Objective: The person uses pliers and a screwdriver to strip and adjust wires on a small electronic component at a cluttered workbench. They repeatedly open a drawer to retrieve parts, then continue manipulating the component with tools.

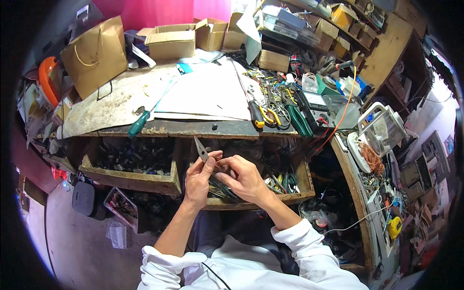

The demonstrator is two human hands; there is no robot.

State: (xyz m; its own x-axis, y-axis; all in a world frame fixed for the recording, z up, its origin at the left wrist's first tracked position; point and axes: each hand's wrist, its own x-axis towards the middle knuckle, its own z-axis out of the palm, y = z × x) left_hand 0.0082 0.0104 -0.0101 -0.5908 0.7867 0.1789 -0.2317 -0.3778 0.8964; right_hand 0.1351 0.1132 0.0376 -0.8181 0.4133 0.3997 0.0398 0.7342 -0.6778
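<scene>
My left hand (197, 184) is closed around long-nose pliers (201, 151), whose grey jaws point up and away past my thumb. Their handles are hidden by my fingers. Close on its right, my right hand (245, 178) has its fingers curled and pinched together; what they hold, if anything, is too small to make out. Both hands hover over an open wooden drawer (251, 202) with several hand tools and cables in it. A green-handled screwdriver (140, 124) lies at the bench edge, beyond my left hand.
White paper (203, 94) covers part of the bench (212, 129). Right of it lie a yellow-and-black screwdriver (256, 115), green-handled pliers (298, 118) and a multimeter (316, 104). Another drawer (130, 179) stands open at left. A blender jug (383, 128) and tape measure (394, 227) are at right.
</scene>
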